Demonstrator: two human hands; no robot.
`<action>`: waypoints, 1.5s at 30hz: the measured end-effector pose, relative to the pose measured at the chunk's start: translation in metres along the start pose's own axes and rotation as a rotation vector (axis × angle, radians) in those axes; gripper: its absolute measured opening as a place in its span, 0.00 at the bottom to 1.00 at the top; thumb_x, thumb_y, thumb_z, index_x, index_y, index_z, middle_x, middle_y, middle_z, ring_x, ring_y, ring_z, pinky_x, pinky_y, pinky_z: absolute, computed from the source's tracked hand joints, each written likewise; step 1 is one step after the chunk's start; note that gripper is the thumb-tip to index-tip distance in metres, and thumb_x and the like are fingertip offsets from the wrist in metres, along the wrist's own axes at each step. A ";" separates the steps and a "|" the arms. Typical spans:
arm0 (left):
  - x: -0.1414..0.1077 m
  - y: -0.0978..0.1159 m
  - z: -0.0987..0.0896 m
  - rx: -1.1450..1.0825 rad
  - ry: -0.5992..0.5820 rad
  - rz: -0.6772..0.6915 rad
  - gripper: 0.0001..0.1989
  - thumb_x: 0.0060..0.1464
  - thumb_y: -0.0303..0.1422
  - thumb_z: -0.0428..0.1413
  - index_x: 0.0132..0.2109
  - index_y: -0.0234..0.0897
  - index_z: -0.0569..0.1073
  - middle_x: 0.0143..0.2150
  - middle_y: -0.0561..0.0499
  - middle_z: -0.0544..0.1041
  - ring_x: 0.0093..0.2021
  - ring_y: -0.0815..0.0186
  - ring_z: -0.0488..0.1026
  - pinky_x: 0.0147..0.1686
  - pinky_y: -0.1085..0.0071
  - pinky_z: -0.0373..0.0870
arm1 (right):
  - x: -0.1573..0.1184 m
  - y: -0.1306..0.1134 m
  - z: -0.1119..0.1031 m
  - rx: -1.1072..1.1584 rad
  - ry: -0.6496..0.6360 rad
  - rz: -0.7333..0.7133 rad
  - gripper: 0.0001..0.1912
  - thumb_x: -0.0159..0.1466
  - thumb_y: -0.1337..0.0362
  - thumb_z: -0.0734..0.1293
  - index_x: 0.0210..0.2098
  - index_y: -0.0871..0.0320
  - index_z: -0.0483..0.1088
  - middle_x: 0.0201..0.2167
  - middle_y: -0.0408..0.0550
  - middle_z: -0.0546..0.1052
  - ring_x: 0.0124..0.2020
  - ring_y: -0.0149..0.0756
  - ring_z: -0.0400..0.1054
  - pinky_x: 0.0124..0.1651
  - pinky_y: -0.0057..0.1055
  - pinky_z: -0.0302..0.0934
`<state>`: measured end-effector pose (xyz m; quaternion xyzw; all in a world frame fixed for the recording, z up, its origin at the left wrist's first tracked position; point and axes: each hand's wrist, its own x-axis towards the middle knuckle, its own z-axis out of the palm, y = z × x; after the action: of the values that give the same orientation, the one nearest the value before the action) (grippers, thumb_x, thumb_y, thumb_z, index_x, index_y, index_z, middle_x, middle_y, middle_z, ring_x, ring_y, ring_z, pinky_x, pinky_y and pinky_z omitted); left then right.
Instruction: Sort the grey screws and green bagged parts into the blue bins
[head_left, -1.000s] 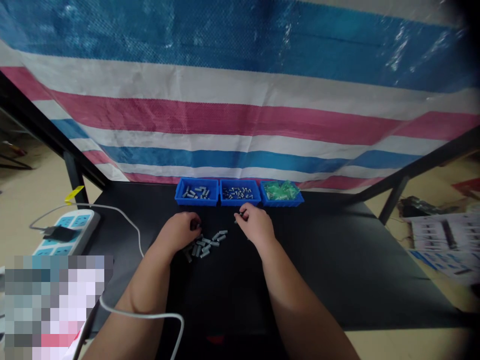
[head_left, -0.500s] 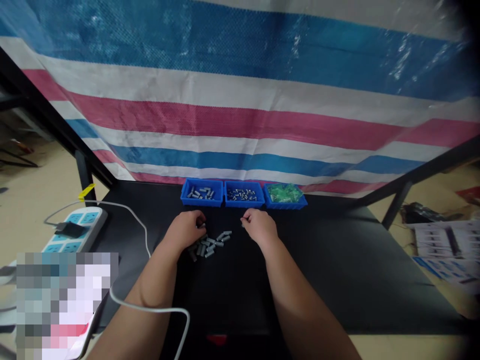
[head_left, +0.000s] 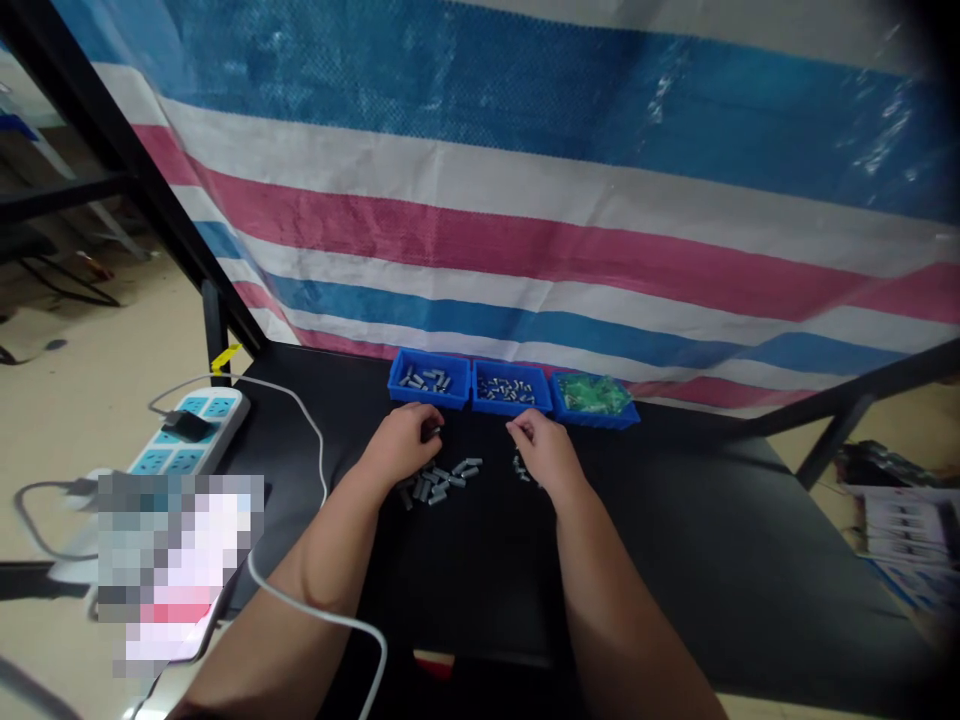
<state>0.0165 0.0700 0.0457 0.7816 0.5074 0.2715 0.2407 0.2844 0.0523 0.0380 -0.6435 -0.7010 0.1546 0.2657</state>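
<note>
Right hand [head_left: 546, 450] has drifted right, fingers curled, grip unclear, beside small grey metal cylinders [head_left: 520, 468]; left hand [head_left: 401, 443] pinches one.

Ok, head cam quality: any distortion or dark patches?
Head view: wide-angle bowing bends the striped tarp and black table frame; the top-right corner falls dark; a pixelated mosaic patch hides part of the lower left.
</note>
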 end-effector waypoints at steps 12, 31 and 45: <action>0.002 -0.001 0.003 -0.095 0.006 0.034 0.11 0.51 0.25 0.54 0.41 0.40 0.78 0.36 0.50 0.76 0.33 0.64 0.72 0.35 0.69 0.68 | 0.013 -0.026 0.019 0.801 0.126 0.071 0.20 0.61 0.45 0.70 0.39 0.55 0.68 0.25 0.39 0.72 0.24 0.32 0.66 0.27 0.29 0.64; 0.022 -0.007 0.020 -0.823 0.436 -0.170 0.25 0.49 0.42 0.68 0.51 0.32 0.79 0.48 0.40 0.83 0.49 0.57 0.81 0.57 0.60 0.73 | -0.006 -0.001 -0.014 -0.082 -0.196 0.020 0.05 0.58 0.68 0.73 0.33 0.51 0.80 0.35 0.44 0.75 0.34 0.32 0.70 0.33 0.28 0.57; 0.013 0.003 0.007 -0.505 0.280 -0.008 0.13 0.58 0.38 0.58 0.47 0.35 0.77 0.45 0.45 0.82 0.43 0.61 0.80 0.47 0.63 0.77 | 0.007 -0.016 0.011 0.358 0.383 -0.103 0.07 0.66 0.58 0.67 0.35 0.55 0.71 0.29 0.45 0.77 0.31 0.36 0.74 0.38 0.31 0.68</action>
<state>0.0277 0.0800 0.0449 0.6496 0.4552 0.4937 0.3565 0.2649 0.0586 0.0390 -0.5673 -0.6313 0.1377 0.5106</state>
